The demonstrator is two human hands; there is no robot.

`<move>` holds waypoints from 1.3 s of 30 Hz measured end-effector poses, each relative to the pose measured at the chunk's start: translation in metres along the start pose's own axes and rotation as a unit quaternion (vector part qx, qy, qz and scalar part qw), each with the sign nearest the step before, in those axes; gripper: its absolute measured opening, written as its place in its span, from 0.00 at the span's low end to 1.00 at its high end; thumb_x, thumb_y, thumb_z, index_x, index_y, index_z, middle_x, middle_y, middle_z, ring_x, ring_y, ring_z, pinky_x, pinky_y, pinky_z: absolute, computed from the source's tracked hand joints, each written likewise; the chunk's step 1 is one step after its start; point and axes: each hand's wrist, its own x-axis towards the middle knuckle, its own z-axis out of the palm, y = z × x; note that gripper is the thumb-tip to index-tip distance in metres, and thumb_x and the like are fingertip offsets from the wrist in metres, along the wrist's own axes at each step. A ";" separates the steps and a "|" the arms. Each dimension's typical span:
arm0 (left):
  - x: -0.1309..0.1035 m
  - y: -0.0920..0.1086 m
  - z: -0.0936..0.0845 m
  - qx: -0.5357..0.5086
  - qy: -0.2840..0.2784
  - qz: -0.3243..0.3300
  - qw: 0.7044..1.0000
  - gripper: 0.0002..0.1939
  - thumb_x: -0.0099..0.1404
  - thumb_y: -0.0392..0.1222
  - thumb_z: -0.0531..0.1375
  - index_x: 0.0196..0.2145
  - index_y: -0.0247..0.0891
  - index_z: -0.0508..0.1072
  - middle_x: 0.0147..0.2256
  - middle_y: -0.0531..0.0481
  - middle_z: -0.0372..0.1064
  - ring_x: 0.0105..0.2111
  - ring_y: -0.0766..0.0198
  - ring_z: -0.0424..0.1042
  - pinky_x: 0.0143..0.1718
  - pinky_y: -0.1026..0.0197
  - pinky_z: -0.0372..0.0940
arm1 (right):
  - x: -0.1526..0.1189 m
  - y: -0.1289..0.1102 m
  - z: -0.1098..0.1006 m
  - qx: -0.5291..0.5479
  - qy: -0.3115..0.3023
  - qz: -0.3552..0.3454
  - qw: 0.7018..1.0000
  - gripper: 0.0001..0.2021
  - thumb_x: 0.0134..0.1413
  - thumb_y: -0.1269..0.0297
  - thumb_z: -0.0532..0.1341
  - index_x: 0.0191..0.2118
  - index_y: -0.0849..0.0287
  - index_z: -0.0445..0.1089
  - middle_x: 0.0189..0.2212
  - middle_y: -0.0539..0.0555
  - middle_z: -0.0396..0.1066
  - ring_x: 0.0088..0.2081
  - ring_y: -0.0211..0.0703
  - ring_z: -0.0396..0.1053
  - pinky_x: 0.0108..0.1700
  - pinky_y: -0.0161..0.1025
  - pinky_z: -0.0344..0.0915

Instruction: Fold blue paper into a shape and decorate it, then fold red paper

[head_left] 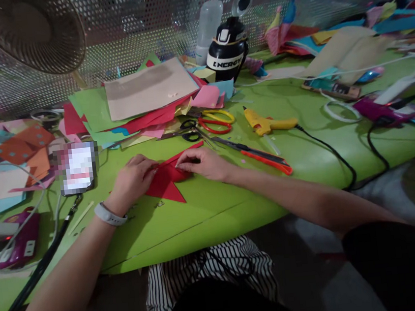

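A cut piece of red paper (166, 185) with a pointed lower corner lies on the green table (199, 220) in front of me. My left hand (137, 175) is closed on its left side, fingers pressed together at the paper. With thumb and forefinger, my right hand (203, 163) pinches the paper's right part, where a curled or folded bit shows. A narrow red strip runs along the top edge between both hands. Just right of my right hand lies an orange and black utility knife (263, 155). Scissors with red and yellow handles (216, 121) and black-handled scissors (190, 129) lie behind it.
A yellow glue gun (269, 122) trails its black cord rightward. Stacked coloured paper (148, 90) and a black bottle (228, 49) stand behind. On the left are a phone (78, 168), paper scraps (25, 150) and a purple device (26, 234). A fan (33, 30) is at upper left.
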 end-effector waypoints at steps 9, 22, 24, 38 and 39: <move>0.000 0.001 0.001 0.004 0.007 0.004 1.000 0.13 0.70 0.38 0.55 0.47 0.36 0.77 0.41 0.42 0.74 0.40 0.56 0.74 0.41 0.56 0.70 | -0.006 -0.014 -0.028 -0.204 -0.130 -0.104 0.965 0.28 0.47 0.60 0.72 0.56 0.53 0.71 0.62 0.58 0.64 0.62 0.54 0.61 0.64 0.53 0.58; 0.000 -0.002 0.002 -0.009 0.014 0.006 1.000 0.12 0.70 0.39 0.56 0.46 0.36 0.77 0.40 0.42 0.74 0.38 0.57 0.74 0.40 0.57 0.70 | 0.002 0.004 -0.013 -0.240 -0.032 -0.167 0.956 0.12 0.63 0.71 0.57 0.49 0.55 0.74 0.46 0.56 0.77 0.48 0.47 0.71 0.54 0.49 0.66; 0.000 -0.002 0.002 -0.010 0.012 0.006 1.000 0.12 0.70 0.39 0.56 0.46 0.35 0.77 0.40 0.42 0.74 0.38 0.57 0.73 0.39 0.56 0.70 | 0.003 0.002 -0.012 -0.210 -0.023 -0.148 0.966 0.08 0.63 0.67 0.60 0.44 0.55 0.76 0.43 0.55 0.77 0.45 0.46 0.72 0.50 0.47 0.67; -0.001 0.000 0.002 -0.004 0.006 -0.005 1.000 0.13 0.70 0.39 0.54 0.47 0.37 0.76 0.42 0.43 0.73 0.41 0.56 0.74 0.42 0.56 0.70 | 0.005 -0.004 0.004 -0.025 0.012 0.037 0.999 0.05 0.56 0.65 0.65 0.38 0.59 0.74 0.31 0.52 0.76 0.33 0.41 0.72 0.38 0.40 0.67; -0.001 0.001 0.002 -0.004 0.007 -0.005 1.000 0.13 0.70 0.39 0.54 0.47 0.37 0.76 0.41 0.43 0.73 0.41 0.56 0.74 0.42 0.56 0.70 | 0.005 -0.005 0.004 -0.033 0.012 0.040 0.999 0.04 0.56 0.65 0.65 0.36 0.59 0.74 0.31 0.52 0.77 0.33 0.41 0.72 0.38 0.41 0.67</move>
